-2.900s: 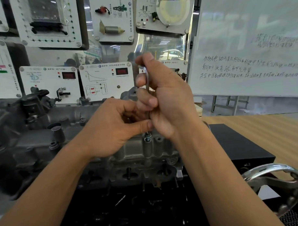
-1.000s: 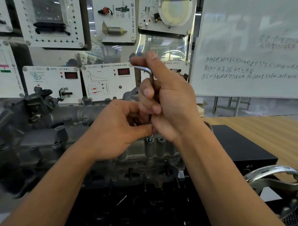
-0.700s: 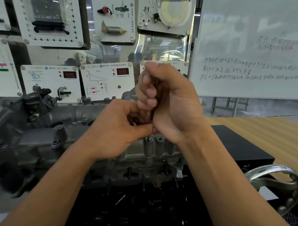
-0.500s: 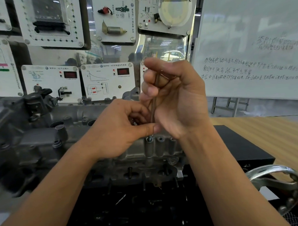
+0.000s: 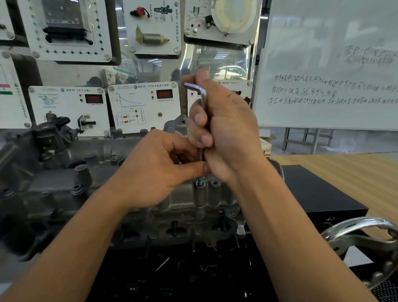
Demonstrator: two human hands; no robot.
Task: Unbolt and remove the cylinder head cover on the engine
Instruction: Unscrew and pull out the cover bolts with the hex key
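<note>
The grey cylinder head cover (image 5: 117, 176) lies across the engine in front of me. A silver L-shaped hex key (image 5: 200, 94) stands upright over a bolt (image 5: 200, 181) at the cover's near right corner. My right hand (image 5: 224, 127) grips the key's long shaft, with the short arm sticking out to the left above my fingers. My left hand (image 5: 158, 172) pinches the lower end of the shaft just above the bolt. The bolt head stands a little proud of its boss. The key's tip is hidden behind my fingers.
Training panels (image 5: 144, 105) with gauges hang on the wall behind the engine. A whiteboard (image 5: 334, 60) stands at the right. A black box (image 5: 316, 192) sits on the wooden table beside the engine. A chrome handwheel (image 5: 368, 246) juts out at lower right.
My right hand has been turning the hex key; its short arm, hidden in my fist 0.7 s ago, now points left again. My left hand has stayed at the shaft's lower end.
</note>
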